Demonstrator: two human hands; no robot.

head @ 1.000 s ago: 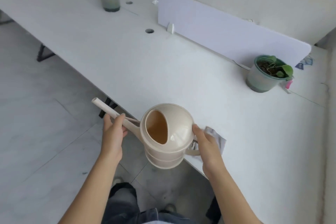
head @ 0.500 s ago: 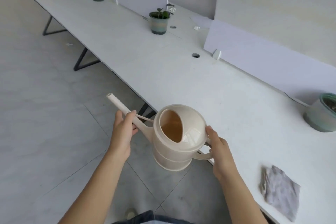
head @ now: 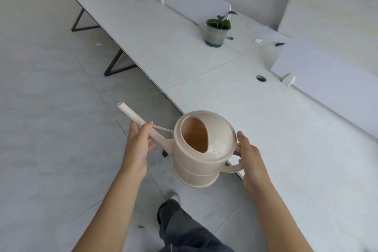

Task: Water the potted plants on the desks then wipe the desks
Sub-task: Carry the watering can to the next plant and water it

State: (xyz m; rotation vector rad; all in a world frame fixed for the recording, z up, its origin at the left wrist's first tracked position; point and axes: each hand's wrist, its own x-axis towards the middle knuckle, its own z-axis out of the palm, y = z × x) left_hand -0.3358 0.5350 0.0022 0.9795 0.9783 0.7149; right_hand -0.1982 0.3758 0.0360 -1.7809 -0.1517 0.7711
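Head view: watering can point(head: 197, 166), two-handed

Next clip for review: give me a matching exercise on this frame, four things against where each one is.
Things: 1 left hand; 2 right hand; 3 cream plastic watering can; 4 nearest green glazed plant pot.
Places: a beside a round cable hole; b at the loop handle; c gripping the long spout; d carried between both hands.
Pairs: 1-c, 2-b, 3-d, 4-a.

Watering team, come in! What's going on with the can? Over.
Left hand grips spout, right hand holds handle. Watering can level, beside desk. Nearest potted plant ahead, nothing blocking.
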